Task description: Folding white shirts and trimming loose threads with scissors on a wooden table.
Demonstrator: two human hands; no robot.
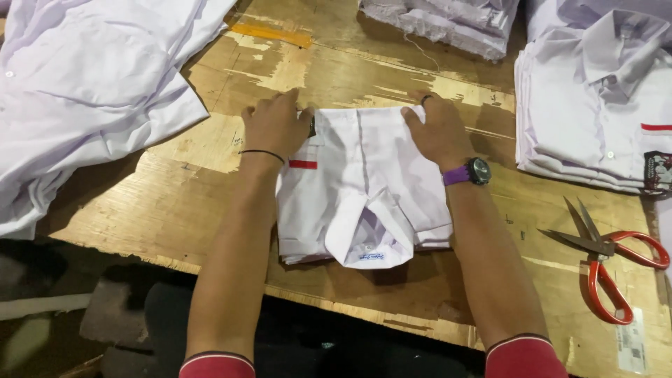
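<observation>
Folded white school shirt [364, 189] lies collar toward the worker on a plywood table [210, 210]; left hand [274, 126] and right hand [441, 133] press its far corners, fingers flat and together, scissors [609, 259] nearby.

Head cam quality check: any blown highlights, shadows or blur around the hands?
Head view: the folded white shirt is bright but its seams and collar still read; left hand and right hand are sharp; the arms cast soft shadows on the wooden table; below the table edge is very dark; red-handled scissors are in focus.
</observation>
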